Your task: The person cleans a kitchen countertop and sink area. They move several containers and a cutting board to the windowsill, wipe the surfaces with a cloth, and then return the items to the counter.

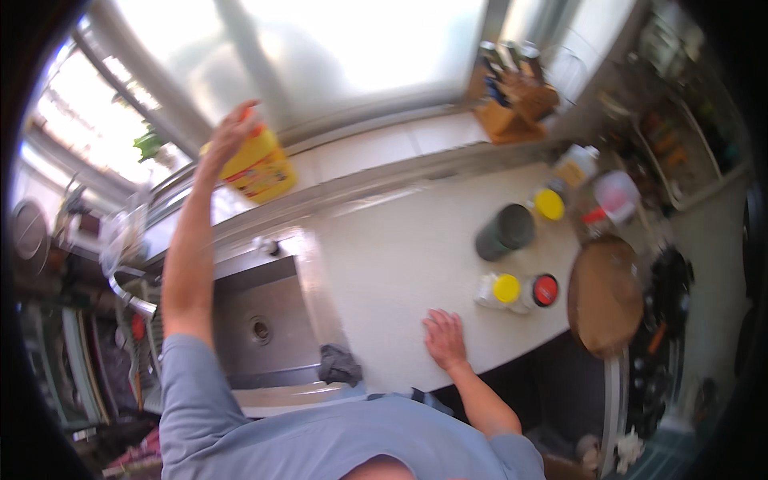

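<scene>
My left hand (230, 137) is stretched out to the window ledge, gripping the top of a yellow plastic jug (267, 167) with a red printed band. The jug's handle is mostly hidden by the fingers, and the jug is at the tiled sill (363, 157); I cannot tell whether it touches it. Low on the pale countertop (384, 270), my right hand (445, 341) rests palm down with nothing in it. Nearest to that hand stand a clear jar with a yellow lid (506, 288) and another with a red lid (545, 290).
A stainless steel sink (258, 300) lies below my left arm, a dark cloth (339, 364) on its rim. Farther right are a dark cylindrical container (506, 233), another yellow-lidded jar (548, 204) and a round wooden board (606, 297). A knife block (516, 111) stands by the window.
</scene>
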### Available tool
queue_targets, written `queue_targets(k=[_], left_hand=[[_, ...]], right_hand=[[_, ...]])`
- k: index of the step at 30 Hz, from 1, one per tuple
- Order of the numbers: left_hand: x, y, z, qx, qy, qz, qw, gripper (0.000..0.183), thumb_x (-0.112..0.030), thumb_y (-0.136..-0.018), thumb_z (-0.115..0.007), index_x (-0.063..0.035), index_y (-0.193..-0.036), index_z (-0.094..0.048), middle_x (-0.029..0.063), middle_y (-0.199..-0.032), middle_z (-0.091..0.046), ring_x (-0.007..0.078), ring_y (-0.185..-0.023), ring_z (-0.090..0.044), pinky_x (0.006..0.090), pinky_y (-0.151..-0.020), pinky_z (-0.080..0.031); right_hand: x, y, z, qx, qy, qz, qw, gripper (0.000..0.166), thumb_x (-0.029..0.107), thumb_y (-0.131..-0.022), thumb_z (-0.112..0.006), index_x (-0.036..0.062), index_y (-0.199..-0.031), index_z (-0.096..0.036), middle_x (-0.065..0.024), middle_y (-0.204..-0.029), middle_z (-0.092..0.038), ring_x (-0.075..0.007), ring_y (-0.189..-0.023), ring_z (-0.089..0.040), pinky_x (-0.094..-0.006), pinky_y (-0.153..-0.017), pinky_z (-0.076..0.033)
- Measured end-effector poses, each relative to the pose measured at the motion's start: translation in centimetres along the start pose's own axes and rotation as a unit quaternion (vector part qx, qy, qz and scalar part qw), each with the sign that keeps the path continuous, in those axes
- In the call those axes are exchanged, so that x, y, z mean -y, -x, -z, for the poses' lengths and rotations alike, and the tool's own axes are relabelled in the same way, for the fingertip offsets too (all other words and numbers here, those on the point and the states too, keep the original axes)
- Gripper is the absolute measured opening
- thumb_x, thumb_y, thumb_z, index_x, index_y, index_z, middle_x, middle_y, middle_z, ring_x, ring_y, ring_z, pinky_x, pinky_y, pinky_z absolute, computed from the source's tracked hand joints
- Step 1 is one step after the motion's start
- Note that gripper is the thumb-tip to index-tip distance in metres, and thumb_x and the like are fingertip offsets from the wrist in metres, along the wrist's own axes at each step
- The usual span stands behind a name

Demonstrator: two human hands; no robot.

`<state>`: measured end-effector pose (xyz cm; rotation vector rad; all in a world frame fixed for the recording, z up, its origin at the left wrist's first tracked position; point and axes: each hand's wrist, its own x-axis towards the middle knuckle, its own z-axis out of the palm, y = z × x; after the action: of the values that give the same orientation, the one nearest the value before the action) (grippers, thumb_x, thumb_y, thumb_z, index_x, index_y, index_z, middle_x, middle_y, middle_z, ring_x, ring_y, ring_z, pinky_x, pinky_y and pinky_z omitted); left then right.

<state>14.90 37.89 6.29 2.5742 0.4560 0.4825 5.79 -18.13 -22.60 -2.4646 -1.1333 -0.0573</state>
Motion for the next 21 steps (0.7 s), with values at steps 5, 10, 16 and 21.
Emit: queue_targets(k=[5, 10, 16, 21], left_hand=[[-2.8, 0.9, 1.1, 0.05, 0.063, 0.053, 0.995, 0.058, -0.039, -0.089, -0.054, -0.011, -0.139, -0.048, 0.0186, -0.127, -0.057, 0.0297, -0.121, -0.052, 0.0382, -0.105, -0.037], [-2.2, 1.6, 1.9, 0.024, 0.104, 0.068, 0.992, 0.06, -0.044, -0.084, -0.057, -0.0121, -0.134, -0.054, 0.0186, -0.128, -0.057, 0.0309, -0.121, -0.053, 0.0405, -0.104, -0.038], [-2.4, 1.8, 1.7, -0.005, 0.13, 0.062, 0.99, 0.059, -0.046, -0.081, -0.062, -0.0113, -0.129, -0.059, 0.0181, -0.123, -0.061, 0.0281, -0.117, -0.055, 0.0391, -0.101, -0.041], [-1.1, 1.3, 1.4, -0.01, 0.159, 0.057, 0.986, 0.055, -0.043, -0.082, -0.064, -0.0086, -0.125, -0.061, 0.0148, -0.112, -0.065, 0.0242, -0.11, -0.059, 0.0374, -0.098, -0.043]], right_hand=[[0.4, -0.4, 0.2, -0.011, -0.007, -0.001, 1.0, 0.034, 0.012, -0.079, -0.061, 0.0147, -0.113, -0.056, -0.007, -0.128, -0.05, -0.0258, -0.125, -0.044, -0.0503, -0.109, -0.029], [0.3, -0.6, 0.2, -0.009, -0.006, 0.011, 1.0, 0.033, 0.012, -0.08, -0.061, 0.0146, -0.112, -0.056, -0.007, -0.128, -0.05, -0.0264, -0.124, -0.045, -0.0503, -0.109, -0.03], [0.5, -0.6, 0.3, -0.015, 0.005, 0.017, 1.0, 0.032, 0.01, -0.081, -0.059, 0.0137, -0.112, -0.057, -0.008, -0.128, -0.051, -0.0277, -0.124, -0.045, -0.0506, -0.109, -0.03], [0.4, -0.5, -0.1, -0.024, 0.017, 0.019, 0.999, 0.031, 0.009, -0.082, -0.058, 0.0132, -0.112, -0.057, -0.0081, -0.128, -0.051, -0.028, -0.124, -0.045, -0.0506, -0.109, -0.03]])
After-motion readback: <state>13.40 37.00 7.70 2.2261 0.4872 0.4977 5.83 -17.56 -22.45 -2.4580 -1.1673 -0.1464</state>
